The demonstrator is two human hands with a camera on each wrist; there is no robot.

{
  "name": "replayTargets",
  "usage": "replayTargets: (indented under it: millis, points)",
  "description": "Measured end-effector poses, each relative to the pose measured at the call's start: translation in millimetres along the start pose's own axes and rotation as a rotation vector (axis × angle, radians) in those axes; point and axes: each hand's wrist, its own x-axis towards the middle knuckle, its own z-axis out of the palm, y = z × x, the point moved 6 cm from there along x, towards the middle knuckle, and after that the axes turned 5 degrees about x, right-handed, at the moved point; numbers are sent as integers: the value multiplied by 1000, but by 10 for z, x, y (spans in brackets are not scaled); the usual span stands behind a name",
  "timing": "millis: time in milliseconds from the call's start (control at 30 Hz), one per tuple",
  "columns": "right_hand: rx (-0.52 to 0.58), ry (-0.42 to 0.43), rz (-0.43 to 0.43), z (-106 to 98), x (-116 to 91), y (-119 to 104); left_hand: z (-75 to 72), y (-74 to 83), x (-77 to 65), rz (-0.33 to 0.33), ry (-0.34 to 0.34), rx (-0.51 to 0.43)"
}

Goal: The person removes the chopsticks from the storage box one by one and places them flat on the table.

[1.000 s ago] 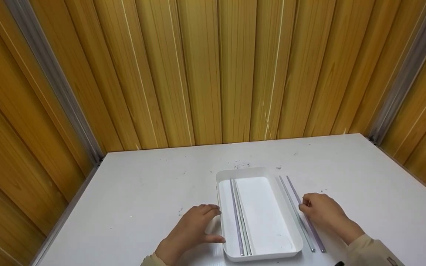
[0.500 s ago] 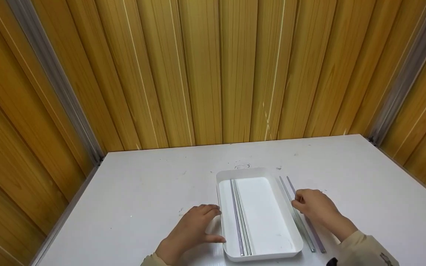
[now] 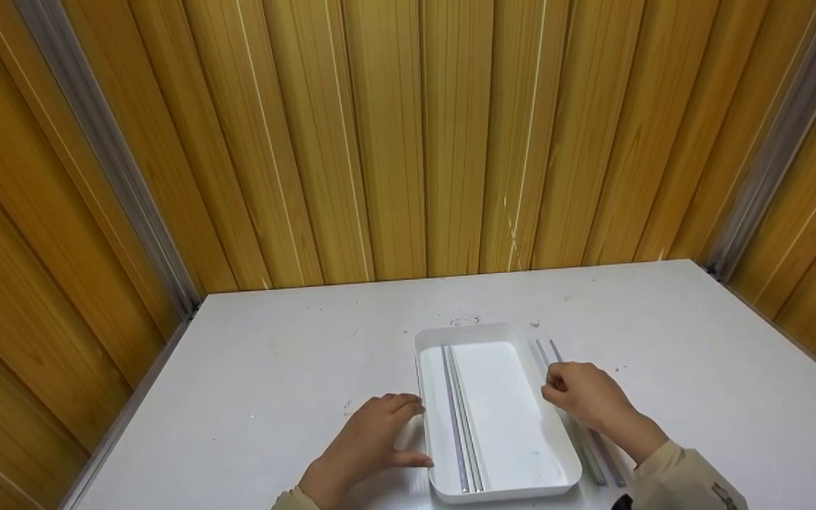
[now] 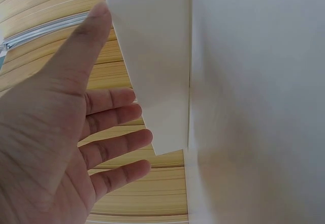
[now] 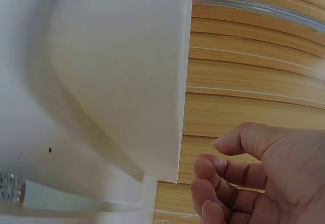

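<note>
A white rectangular tray (image 3: pixel 500 490) stands on the table, with lilac (image 3: pixel 455 425) and pale green chopsticks (image 3: pixel 467 425) lying lengthwise in its left part. My left hand (image 3: pixel 377 433) is at the tray's left wall, fingers and thumb spread and fairly straight. Beyond the right wall lie a pale green chopstick (image 3: pixel 593 460) and a lilac chopstick (image 3: pixel 613 460), side by side on the table. Over their middle, close to the tray's right rim, is my right hand (image 3: pixel 587 395), which hides part of both. In the right wrist view its fingers (image 5: pixel 205 170) are loosely bent around nothing.
The white table (image 3: pixel 295 354) carries faint dark marks behind the tray. Wood-patterned panels (image 3: pixel 394 142) enclose it at the back and sides, with grey metal posts (image 3: pixel 114 142) at the corners.
My right hand has moved left, from over the lilac chopstick toward the tray's right rim. The left hand, the tray and the chopsticks stay in place.
</note>
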Motion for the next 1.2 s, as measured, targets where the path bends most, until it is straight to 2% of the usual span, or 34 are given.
replayTargets:
  millis: [233,533,1000,1200]
  points:
    - [17,7,-51,52,-5,-131,30,-15,9,-18,-70,4]
    - [54,-31,-128,154,-12,-297,21,-20,9,-11,-44,-3]
    - [56,-38,-171,295,12,-449,11,-10,-4,-4,-21,2]
    - [53,-56,-180,374,15,-504,13,-9,-9,-11,-34,-10]
